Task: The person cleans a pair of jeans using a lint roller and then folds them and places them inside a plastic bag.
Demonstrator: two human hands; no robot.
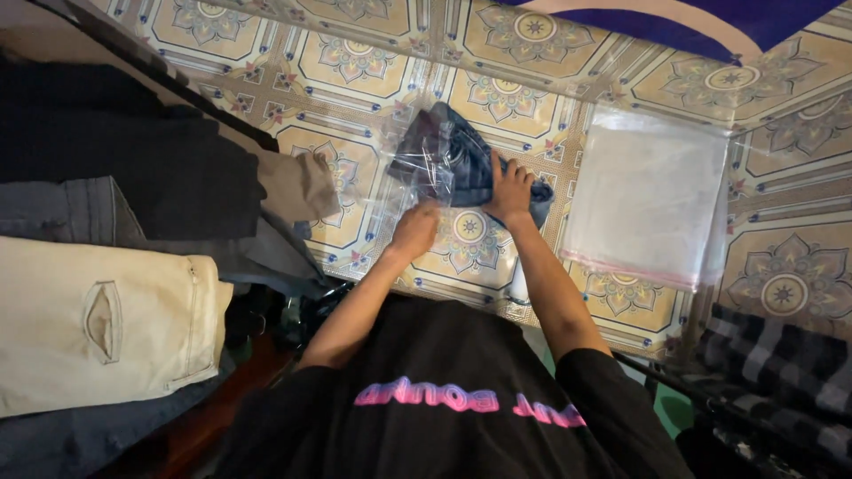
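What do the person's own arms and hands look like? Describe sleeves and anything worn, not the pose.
Both arms are bare from above the elbow down. The left hand and right hand wear no gloves, and no rings, watch or bracelets show. The fingers are bare too. Short black sleeves belong to a black T-shirt with pink lettering across the chest.

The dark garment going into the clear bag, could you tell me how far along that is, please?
Done: the dark garment is folded and partly inside the clear bag. In hand: the right hand pushes it in while the left hand holds the bag. Left: a stack of empty bags and piled trousers.
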